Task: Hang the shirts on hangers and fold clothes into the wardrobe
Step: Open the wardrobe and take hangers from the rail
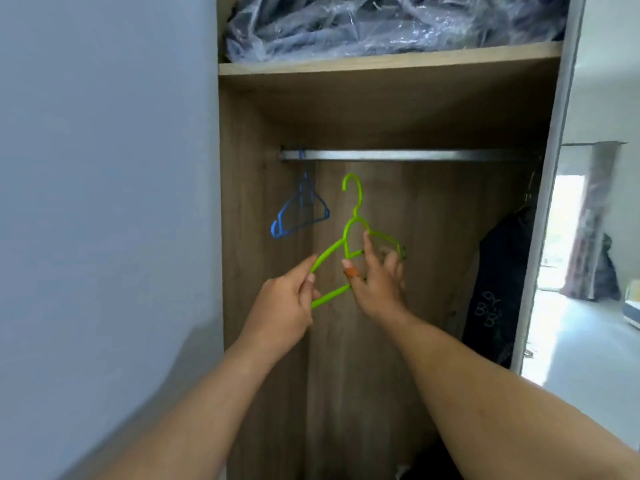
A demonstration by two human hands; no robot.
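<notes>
Your left hand [284, 299] pinches the green hanger [346, 237] at centre frame. Your right hand [377, 282] grips its middle, hook up, probably to free it below the rail [415, 155].

There are two hands, the left hand [287, 299] and the right hand [379, 282]. One green hanger [332, 249], one blue hanger [299, 213], one metal rail [415, 155], one plastic-wrapped bundle [391, 24], one dark garment [498, 289].

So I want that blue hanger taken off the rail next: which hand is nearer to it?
Left. The left hand is below the blue hanger; the right hand is farther right.
</notes>
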